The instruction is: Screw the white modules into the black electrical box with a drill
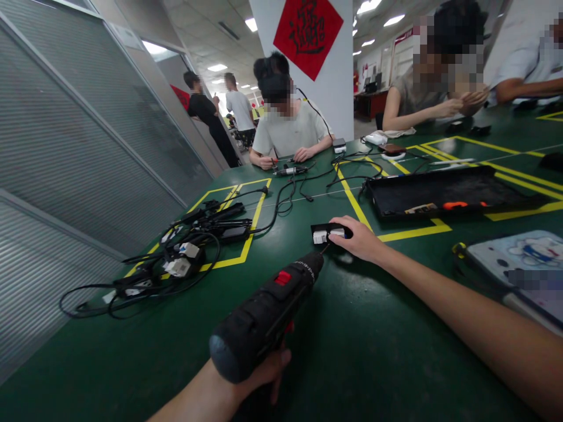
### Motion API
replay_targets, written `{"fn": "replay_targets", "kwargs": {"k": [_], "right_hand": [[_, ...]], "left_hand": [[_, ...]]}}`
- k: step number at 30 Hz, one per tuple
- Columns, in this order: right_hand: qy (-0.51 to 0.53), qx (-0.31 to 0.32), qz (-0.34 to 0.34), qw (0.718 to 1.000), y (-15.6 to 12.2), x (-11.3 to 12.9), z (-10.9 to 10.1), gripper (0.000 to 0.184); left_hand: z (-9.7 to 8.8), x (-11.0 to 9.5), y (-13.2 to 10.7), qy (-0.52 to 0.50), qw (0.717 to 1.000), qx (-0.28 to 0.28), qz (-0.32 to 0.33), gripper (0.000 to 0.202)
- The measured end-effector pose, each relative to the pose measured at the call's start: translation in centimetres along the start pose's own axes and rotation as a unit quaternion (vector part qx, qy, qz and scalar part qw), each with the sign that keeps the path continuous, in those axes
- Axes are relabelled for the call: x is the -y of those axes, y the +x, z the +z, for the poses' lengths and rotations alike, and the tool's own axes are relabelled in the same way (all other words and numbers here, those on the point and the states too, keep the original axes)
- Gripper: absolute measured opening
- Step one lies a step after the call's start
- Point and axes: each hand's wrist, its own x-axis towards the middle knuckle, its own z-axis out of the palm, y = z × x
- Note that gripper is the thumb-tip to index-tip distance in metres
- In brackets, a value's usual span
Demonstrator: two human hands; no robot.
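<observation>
My left hand (pixel 264 372) is wrapped round the grip of a black cordless drill (pixel 268 310) with a red switch. The drill's bit points at a small black box with white parts (pixel 328 233) lying on the green table (pixel 352 351). My right hand (pixel 360 237) rests on that box from the right, fingers curled over its edge and holding it down. The bit's tip is right beside the box's near edge.
A tangle of black cables, adapters and white plugs (pixel 176 258) lies to the left. A black tray (pixel 448 190) with small tools sits at the right, a printed pad (pixel 523 264) nearer. Several people sit or stand across the table.
</observation>
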Motion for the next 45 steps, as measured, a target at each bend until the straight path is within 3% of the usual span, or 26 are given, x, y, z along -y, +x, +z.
{"fn": "replay_targets", "kwargs": {"k": [11, 26, 34, 45], "right_hand": [[-0.002, 0.003, 0.005, 1.000, 0.0, -0.1, -0.1, 0.030], [0.000, 0.003, 0.000, 1.000, 0.0, -0.2, 0.0, 0.028], [-0.002, 0.007, 0.009, 1.000, 0.0, 0.2, -0.2, 0.029], [0.008, 0.000, 0.002, 1.000, -0.1, 0.0, -0.1, 0.029]], "left_hand": [[-0.1, -0.2, 0.0, 0.030, 0.999, 0.016, -0.030, 0.029], [0.0, -0.2, 0.1, 0.041, 0.999, 0.009, -0.035, 0.022], [0.1, -1.3, -0.2, 0.061, 0.997, -0.041, 0.008, 0.018], [0.3, -1.1, -0.2, 0.045, 0.998, -0.031, -0.018, 0.022]]}}
